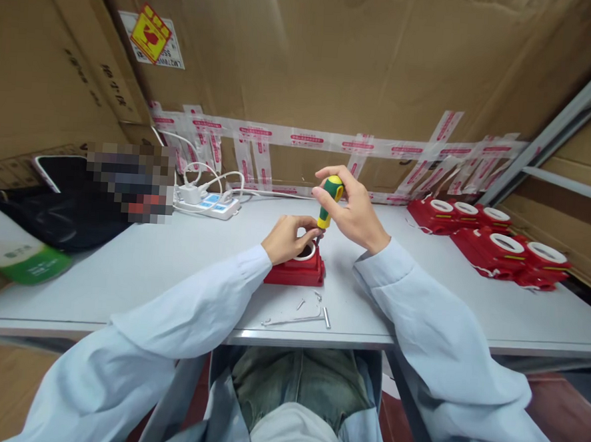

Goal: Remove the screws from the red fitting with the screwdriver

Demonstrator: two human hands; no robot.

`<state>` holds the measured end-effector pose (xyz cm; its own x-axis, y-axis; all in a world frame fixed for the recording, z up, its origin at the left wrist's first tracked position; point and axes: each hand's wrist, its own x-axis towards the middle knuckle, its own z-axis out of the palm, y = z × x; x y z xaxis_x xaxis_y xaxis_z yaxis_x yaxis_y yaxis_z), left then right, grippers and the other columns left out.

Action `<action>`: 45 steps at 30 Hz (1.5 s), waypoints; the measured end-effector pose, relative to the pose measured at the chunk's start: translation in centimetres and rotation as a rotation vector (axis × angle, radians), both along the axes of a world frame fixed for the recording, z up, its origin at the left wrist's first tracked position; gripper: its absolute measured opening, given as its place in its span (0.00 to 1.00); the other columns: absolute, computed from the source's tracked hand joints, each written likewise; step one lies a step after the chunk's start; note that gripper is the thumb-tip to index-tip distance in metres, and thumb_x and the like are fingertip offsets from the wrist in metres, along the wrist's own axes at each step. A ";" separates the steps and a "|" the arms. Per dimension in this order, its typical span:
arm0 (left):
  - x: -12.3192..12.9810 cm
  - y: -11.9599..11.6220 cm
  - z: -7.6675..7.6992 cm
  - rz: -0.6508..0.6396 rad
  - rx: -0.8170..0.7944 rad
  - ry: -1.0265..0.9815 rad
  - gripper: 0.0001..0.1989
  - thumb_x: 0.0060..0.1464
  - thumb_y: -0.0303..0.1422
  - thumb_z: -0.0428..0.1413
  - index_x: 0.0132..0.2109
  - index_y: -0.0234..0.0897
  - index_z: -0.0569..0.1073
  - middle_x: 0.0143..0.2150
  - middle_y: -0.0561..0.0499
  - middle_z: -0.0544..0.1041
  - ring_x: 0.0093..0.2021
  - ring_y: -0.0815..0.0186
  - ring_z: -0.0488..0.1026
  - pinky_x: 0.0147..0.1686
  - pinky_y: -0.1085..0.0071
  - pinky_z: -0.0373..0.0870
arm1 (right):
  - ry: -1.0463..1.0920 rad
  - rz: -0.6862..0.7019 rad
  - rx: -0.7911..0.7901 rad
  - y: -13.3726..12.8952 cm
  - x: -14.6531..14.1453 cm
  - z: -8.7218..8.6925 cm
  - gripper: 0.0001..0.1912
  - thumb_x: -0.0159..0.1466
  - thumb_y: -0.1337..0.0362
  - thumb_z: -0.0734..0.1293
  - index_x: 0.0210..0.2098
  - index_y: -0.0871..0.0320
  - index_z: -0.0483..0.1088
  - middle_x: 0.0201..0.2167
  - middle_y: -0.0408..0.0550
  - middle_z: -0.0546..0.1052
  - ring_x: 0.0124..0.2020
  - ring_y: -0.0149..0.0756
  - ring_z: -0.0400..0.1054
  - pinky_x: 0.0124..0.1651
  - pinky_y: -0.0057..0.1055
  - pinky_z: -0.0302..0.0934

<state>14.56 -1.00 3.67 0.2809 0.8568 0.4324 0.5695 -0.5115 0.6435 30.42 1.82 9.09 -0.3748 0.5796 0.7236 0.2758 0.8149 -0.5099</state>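
Note:
A red box-shaped part with a white ring on top lies near the table's front edge. My right hand is closed round the handle of a green and yellow screwdriver, which points down at the part's back right corner. My left hand rests over the part's left side, its thumb and fingertips pinched by the screwdriver's shaft; what they hold, if anything, is too small to tell. In front of the part lie a metal T-shaped tool, a screw and small metal pieces.
Several red parts with white rings stand at the right. A white power strip with cables is at the back left. Further left are a phone, a black bag and a green-white package. Cardboard closes off the back.

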 end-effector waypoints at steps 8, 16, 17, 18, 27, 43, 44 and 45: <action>-0.3 0.2 -0.3 0.026 -0.013 0.004 0.12 0.56 0.40 0.57 0.39 0.36 0.76 0.39 0.49 0.82 0.39 0.61 0.77 0.40 0.69 0.70 | -0.026 0.121 -0.081 0.5 0.1 -0.1 0.31 0.60 0.61 0.68 0.61 0.55 0.59 0.46 0.50 0.75 0.42 0.39 0.72 0.50 0.42 0.69; -0.5 0.7 -0.3 -0.091 -0.133 -0.076 0.09 0.55 0.34 0.56 0.36 0.34 0.79 0.36 0.46 0.83 0.39 0.60 0.79 0.46 0.65 0.72 | 0.031 0.071 -0.065 -0.2 0.1 -0.2 0.19 0.59 0.62 0.68 0.50 0.55 0.66 0.38 0.46 0.76 0.40 0.37 0.72 0.47 0.40 0.69; -0.4 0.7 -0.3 -0.075 -0.123 -0.078 0.08 0.54 0.33 0.57 0.35 0.34 0.79 0.34 0.47 0.83 0.38 0.60 0.79 0.45 0.66 0.71 | 0.028 0.035 -0.039 -0.3 0.0 -0.2 0.18 0.59 0.61 0.69 0.49 0.55 0.67 0.38 0.46 0.75 0.39 0.37 0.71 0.46 0.40 0.68; -0.4 0.7 -0.4 -0.051 -0.111 -0.076 0.08 0.53 0.34 0.58 0.34 0.34 0.78 0.33 0.48 0.83 0.36 0.61 0.78 0.44 0.66 0.71 | 0.026 0.003 -0.021 -0.4 0.0 -0.2 0.18 0.59 0.60 0.70 0.47 0.56 0.68 0.38 0.46 0.75 0.38 0.37 0.71 0.45 0.39 0.68; -0.5 0.4 0.1 -0.120 -0.109 -0.080 0.15 0.58 0.41 0.54 0.42 0.35 0.78 0.42 0.47 0.82 0.43 0.58 0.77 0.43 0.67 0.70 | 0.075 0.051 -0.097 -0.5 0.0 -0.4 0.18 0.56 0.65 0.68 0.47 0.58 0.66 0.37 0.47 0.76 0.36 0.36 0.71 0.43 0.37 0.69; 0.0 0.8 0.4 -0.069 -0.149 -0.155 0.13 0.52 0.40 0.60 0.34 0.34 0.79 0.34 0.46 0.83 0.37 0.60 0.78 0.42 0.66 0.72 | 0.067 -0.045 -0.136 0.0 0.2 -0.8 0.21 0.58 0.58 0.70 0.49 0.55 0.66 0.37 0.47 0.75 0.37 0.38 0.71 0.43 0.39 0.68; 0.1 0.8 0.4 -0.042 -0.143 -0.178 0.12 0.50 0.40 0.62 0.32 0.33 0.78 0.31 0.47 0.82 0.34 0.61 0.77 0.40 0.66 0.71 | 0.065 -0.053 -0.133 0.0 0.2 -0.8 0.21 0.58 0.58 0.71 0.49 0.55 0.66 0.37 0.47 0.75 0.37 0.38 0.70 0.43 0.40 0.68; 0.2 0.9 0.3 -0.016 -0.127 -0.194 0.13 0.48 0.40 0.63 0.30 0.34 0.76 0.29 0.48 0.81 0.33 0.62 0.76 0.38 0.67 0.71 | 0.060 -0.060 -0.129 0.0 0.1 -0.8 0.21 0.57 0.57 0.71 0.48 0.56 0.67 0.36 0.47 0.75 0.36 0.38 0.70 0.43 0.40 0.68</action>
